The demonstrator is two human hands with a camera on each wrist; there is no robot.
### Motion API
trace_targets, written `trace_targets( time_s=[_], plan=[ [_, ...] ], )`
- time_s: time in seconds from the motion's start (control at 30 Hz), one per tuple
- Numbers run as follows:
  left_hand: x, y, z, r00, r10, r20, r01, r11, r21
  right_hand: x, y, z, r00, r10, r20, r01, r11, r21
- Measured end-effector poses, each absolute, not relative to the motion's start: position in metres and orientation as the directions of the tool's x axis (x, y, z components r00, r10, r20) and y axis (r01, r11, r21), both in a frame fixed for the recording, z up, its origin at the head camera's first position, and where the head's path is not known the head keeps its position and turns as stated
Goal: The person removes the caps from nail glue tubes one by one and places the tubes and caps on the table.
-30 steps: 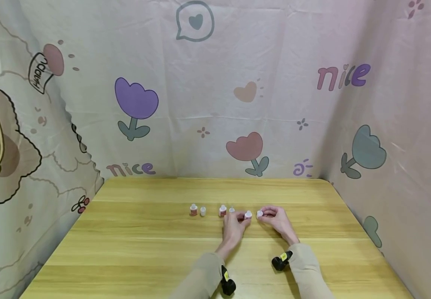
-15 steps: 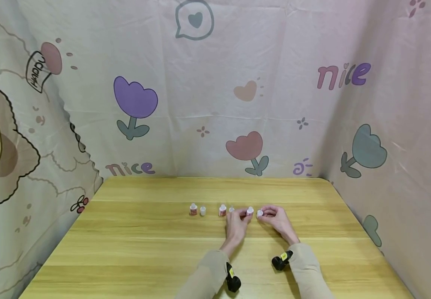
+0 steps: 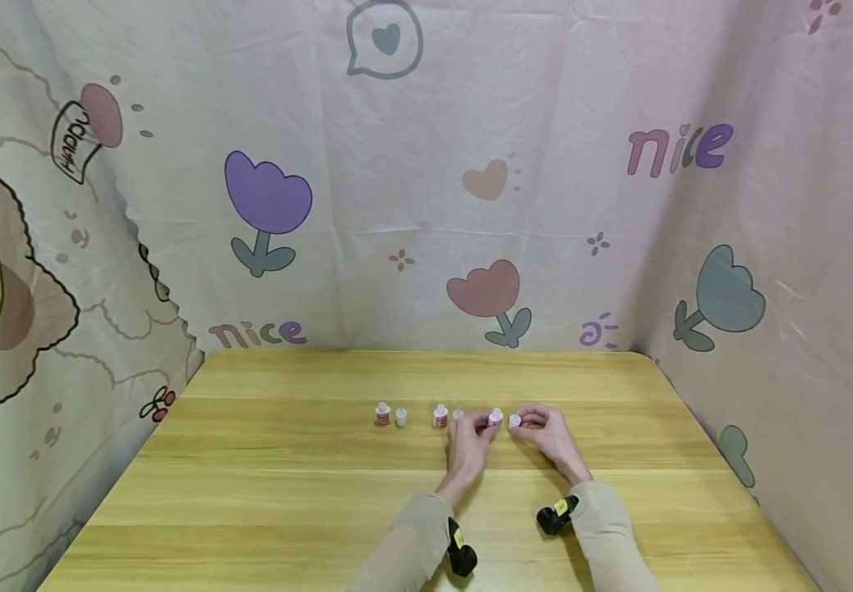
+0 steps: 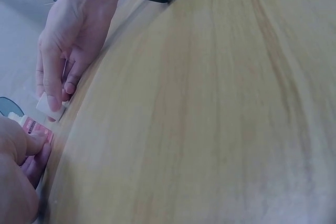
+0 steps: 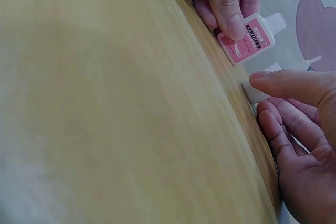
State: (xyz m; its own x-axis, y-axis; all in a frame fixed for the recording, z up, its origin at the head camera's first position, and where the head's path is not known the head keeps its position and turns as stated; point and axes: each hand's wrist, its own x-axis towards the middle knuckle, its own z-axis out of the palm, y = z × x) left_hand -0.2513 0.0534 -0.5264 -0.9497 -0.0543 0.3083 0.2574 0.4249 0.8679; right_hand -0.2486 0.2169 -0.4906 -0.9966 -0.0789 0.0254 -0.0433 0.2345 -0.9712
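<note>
In the head view my left hand (image 3: pixel 468 448) pinches a small nail glue bottle (image 3: pixel 495 418) by its body. Its pink label and white threaded neck show in the right wrist view, where the nail glue bottle (image 5: pixel 247 40) leans with its neck uncapped. Just to the right, my right hand (image 3: pixel 550 436) pinches a small white cap (image 3: pixel 515 422) between thumb and fingers. A narrow gap separates this cap (image 4: pixel 50 107) from the bottle in the left wrist view. Both hands are low over the wooden table (image 3: pixel 286 493).
Left of my hands stand two more nail glue bottles, one far left (image 3: pixel 383 415) and one nearer (image 3: pixel 440 417). A white cap (image 3: pixel 401 418) is beside the far-left one. Another cap (image 3: pixel 458 414) is partly behind my left hand. A patterned curtain (image 3: pixel 397 205) hangs behind the table.
Over the last second my left hand has shifted slightly right and away from me with the bottle, closer to the cap. My right hand has stayed in place.
</note>
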Motion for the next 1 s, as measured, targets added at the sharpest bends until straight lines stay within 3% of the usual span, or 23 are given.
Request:
trace_targets(
  time_s=[0.5, 0.8, 1.0],
  plan=[
    [-0.237, 0.039, -0.528, -0.966, -0.017, 0.256, 0.226, 0.420, 0.879, -0.263, 0.229, -0.523, -0.991, -0.118, 0.055, -0.080, 0.217, -0.973],
    [-0.218, 0.019, -0.525, -0.980, 0.010, 0.200, 0.191, 0.345, 0.919, -0.259, 0.231, -0.523, -0.992, -0.120, 0.041, -0.063, 0.192, -0.979],
    [-0.211, 0.001, -0.515, -0.972, 0.061, 0.226, 0.233, 0.190, 0.954, -0.259, 0.230, -0.522, -0.990, -0.135, 0.039, -0.064, 0.181, -0.981]
  ],
)
